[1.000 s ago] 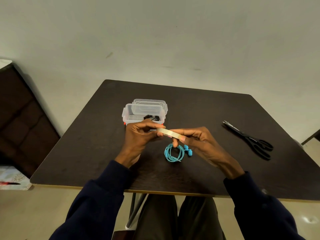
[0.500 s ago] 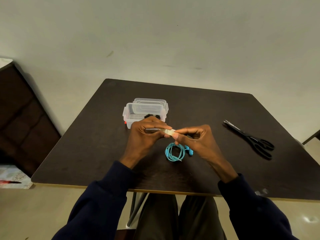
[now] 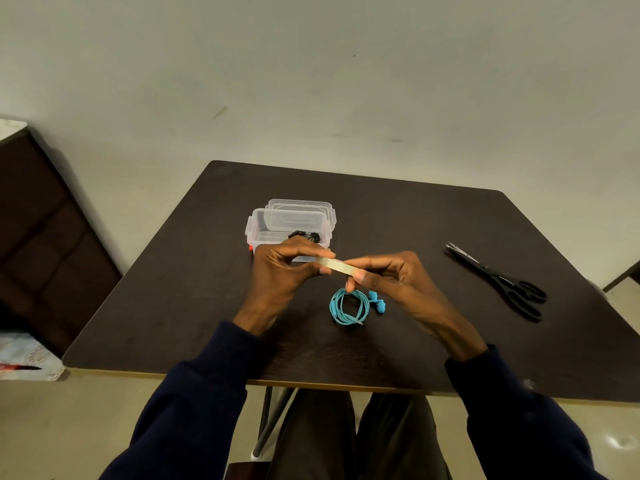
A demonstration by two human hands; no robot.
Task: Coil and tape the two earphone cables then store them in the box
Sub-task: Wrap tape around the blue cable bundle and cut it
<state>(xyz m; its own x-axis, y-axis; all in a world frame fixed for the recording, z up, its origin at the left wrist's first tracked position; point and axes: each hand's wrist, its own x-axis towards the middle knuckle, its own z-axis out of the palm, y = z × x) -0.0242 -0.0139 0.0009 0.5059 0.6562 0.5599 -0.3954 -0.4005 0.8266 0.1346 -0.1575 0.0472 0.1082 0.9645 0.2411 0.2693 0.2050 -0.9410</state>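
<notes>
Near the centre of the frame, the left hand [image 3: 285,271] and the right hand [image 3: 398,282] meet above the dark table [image 3: 415,220], each pinching one end of a pale piece of tape [image 3: 337,265] between thumb and curled fingers; whether this is a loose strip or a roll seen edge-on cannot be told. Just below the tape, the blue earphone cable [image 3: 348,306] lies coiled in a ring on the table, with its blue earbuds [image 3: 377,301] touching the coil's right side, under the right hand's fingers. Above the left hand stands the clear plastic box [image 3: 258,230], open, with the black earphone cable [image 3: 304,235] inside near its front wall. The clear lid [image 3: 301,205] rests just behind the box. Black scissors [image 3: 502,282] lie closed at the right of the table, well apart from the hands
</notes>
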